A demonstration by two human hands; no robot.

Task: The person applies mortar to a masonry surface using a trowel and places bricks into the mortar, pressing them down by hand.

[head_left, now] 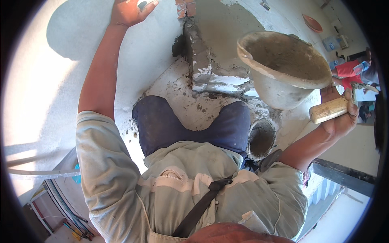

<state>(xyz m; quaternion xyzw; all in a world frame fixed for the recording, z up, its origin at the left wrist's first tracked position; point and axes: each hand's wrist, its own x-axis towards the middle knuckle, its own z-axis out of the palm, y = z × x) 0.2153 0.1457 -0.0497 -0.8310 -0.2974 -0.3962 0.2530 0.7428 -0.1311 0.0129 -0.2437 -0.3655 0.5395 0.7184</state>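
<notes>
My left hand point(135, 11) is up at the top edge of the view by the white wall, thumb stretched out. Part of its fingers is cut off, and I cannot tell whether it touches the wall. On the right, my right hand point(342, 121) is wrapped round the wooden handle point(329, 111) of a trowel. Its mortar-smeared blade point(364, 86) shows only in part beyond the hand. Close beside that hand is the rim of a big mortar-crusted bucket point(267, 87), with grey mortar inside.
Ahead of my knees stands a low, partly plastered brick structure point(201, 60) against the wall. A round pipe opening point(262, 139) is by my right knee. Mortar crumbs litter the floor point(190, 107). Another person in red point(347, 69), an orange basin point(312, 23) and a water jug point(330, 43) are far right.
</notes>
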